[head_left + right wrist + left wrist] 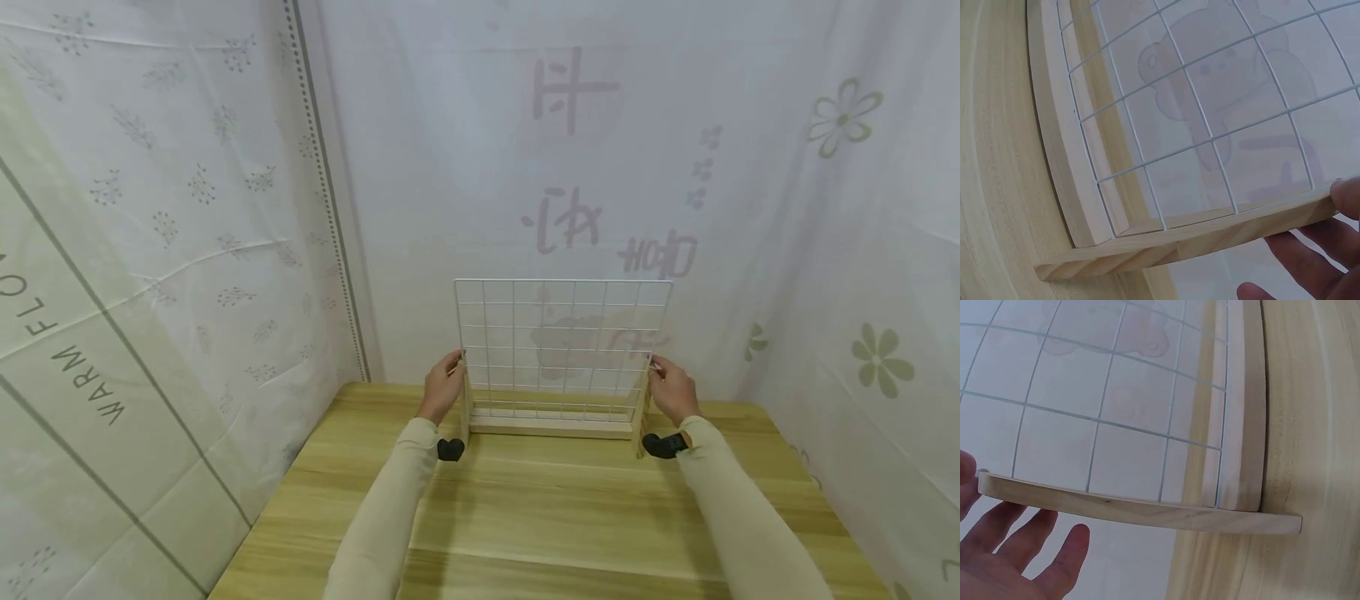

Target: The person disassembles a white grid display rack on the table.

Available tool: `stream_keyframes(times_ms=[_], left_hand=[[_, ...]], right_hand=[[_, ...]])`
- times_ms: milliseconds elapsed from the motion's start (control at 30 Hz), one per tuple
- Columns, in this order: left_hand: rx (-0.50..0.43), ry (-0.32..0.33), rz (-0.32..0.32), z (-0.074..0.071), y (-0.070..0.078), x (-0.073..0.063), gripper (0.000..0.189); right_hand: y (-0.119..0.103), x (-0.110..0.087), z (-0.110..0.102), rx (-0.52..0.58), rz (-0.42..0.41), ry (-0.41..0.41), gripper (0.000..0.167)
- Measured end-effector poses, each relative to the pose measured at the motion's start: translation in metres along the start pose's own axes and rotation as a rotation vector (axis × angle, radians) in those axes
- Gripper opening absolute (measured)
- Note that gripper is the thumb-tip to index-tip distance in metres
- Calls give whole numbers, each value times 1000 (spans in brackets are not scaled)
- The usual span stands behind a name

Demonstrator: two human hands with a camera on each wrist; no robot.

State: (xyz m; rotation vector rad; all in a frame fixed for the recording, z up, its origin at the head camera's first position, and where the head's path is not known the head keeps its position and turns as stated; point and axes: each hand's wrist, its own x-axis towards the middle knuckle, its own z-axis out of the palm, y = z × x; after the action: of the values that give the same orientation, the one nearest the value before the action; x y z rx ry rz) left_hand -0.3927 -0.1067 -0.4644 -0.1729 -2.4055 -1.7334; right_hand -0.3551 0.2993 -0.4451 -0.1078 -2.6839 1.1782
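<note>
A white wire grid panel (pixel 562 281) stands upright in a wooden stand (pixel 555 429), which has a crossbar along the bottom and a side post at each end. My left hand (pixel 442 387) grips the top of the left post (pixel 1141 512), its thumb close to a small metal piece at the post's tip and its other fingers (pixel 1072 550) spread along the outer side. On the opposite end, my right hand (pixel 675 392) pinches the top of the right post (pixel 1179 251) between thumb (pixel 1346 197) and fingers. The grid's lower edge meets the crossbar between both posts.
The stand rests toward the back of a wood-grain table (pixel 555 517). Behind it hangs a pale printed curtain (pixel 450 167), and more patterned cloth (pixel 187 250) closes off both sides. Dark devices (pixel 663 446) sit at both wrists, close to the posts.
</note>
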Motion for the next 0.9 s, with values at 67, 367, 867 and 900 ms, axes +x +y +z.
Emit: stream_keyframes(times_ms=[67,367,867,900], left_hand=[[19,5,7,0,0,1,45],[87,27,75,-1,-6,2,32],[146,1,140,-14,-15,-11,20],[137,-4,142,-14,-15,-14,20]], right_hand=[[1,0,1,1,18,23,49],[0,0,4,-58,8,81,46],[7,7,8,-30,-15,95,44],[6,6,8,-21,-13,87,44]])
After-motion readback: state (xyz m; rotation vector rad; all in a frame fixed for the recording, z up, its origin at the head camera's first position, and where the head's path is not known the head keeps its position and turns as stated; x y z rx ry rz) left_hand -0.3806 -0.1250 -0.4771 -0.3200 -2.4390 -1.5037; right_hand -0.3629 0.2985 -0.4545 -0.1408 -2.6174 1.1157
